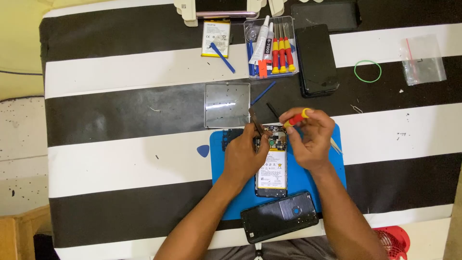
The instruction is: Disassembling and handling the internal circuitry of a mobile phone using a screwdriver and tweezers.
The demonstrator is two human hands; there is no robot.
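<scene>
The right hand (312, 137) has its fingers closed around a red-and-yellow screwdriver (295, 118), pinched near the handle top, with the tip angled down toward the top end of the opened phone (272, 161). The left hand (245, 154) has its fingers pressed together on a thin dark tool (255, 121), probably tweezers, which slants up and away from the phone's top left corner; its thumb lies against the phone's left edge.

The phone lies face down, back removed, on a blue mat (337, 168), its long side pointing away from the person. A white-labelled battery (272, 171) fills its middle, and the exposed board sits at the far end, under both tools.

Just nearer than the phone, the black back cover (279, 216) lies tilted across the mat's near edge. Left of the phone, off the mat, is a blue pick (203, 150). Beyond the phone and slightly left sits a clear square tray (226, 105), with a blue pry stick (263, 93) at its right corner. Further beyond, a clear box (271, 48) holds red-and-yellow screwdrivers and a glue tube; a spare battery (215, 38) lies left of that box and a second dark phone (316, 60) right of it. Well to the right of the phone are a green rubber band (367, 71) and a small clear bag (423, 60). Everything rests on a black-and-white striped table (120, 96).
</scene>
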